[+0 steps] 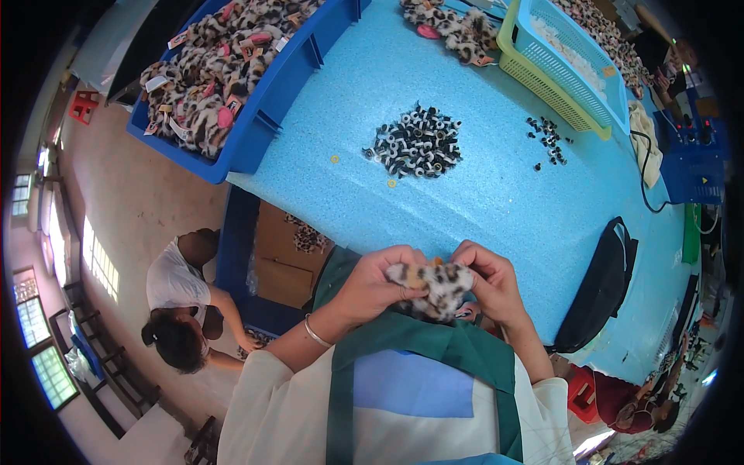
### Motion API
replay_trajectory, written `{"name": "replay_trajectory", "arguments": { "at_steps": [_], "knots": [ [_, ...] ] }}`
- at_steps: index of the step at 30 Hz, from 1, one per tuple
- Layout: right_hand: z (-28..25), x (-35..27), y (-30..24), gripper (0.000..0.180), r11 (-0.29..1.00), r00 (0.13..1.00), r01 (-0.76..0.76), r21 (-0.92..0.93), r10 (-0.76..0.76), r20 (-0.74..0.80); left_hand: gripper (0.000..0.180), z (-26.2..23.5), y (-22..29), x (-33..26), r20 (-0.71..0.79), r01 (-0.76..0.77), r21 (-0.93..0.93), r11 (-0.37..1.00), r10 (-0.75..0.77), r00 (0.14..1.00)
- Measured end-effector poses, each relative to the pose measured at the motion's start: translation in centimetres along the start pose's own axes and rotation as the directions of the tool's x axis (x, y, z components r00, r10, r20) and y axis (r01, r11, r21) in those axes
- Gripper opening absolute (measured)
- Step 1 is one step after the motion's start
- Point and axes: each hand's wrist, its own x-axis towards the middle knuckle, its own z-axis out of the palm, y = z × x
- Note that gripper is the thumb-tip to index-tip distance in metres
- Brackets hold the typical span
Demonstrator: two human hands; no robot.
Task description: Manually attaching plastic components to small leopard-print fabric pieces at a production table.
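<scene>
In the head view, both hands meet low in the middle, at about six o'clock from the picture's centre, just over the near edge of the blue speckled table [480,194]. The left hand [373,283] is curled around the left end of a small leopard-print plush piece [438,285], fingers wrapped over its top; a thin bracelet [314,333] rings that wrist. The right hand [490,280] pinches the plush piece's right end, fingertips pressed into the fur. The piece is held between the two hands, above a green apron [434,349]. At twelve o'clock from the hands, well apart on the table, lies a heap of black-and-white toy eyes [417,143]; a smaller scatter of black parts [547,138] sits toward one o'clock. A blue bin [267,116] filled with the same spotted plush stands at eleven o'clock. A light blue basket [577,58] nested in a yellow one is at one o'clock. A black bag [601,287] lies at three o'clock. Another person in a white shirt [182,298] bends down at nine o'clock.
</scene>
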Motion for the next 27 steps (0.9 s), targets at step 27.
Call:
{"name": "replay_trajectory", "arguments": {
  "at_steps": [27],
  "knots": [
    [-6.2, 9.1, -3.4, 0.015, 0.421, 0.788, 0.214, -0.881, -0.607, -0.099, 0.034, 2.1, 0.5, 1.0, -0.415, 0.122, -0.212, 0.97, -0.202, 0.887]
  ]
}}
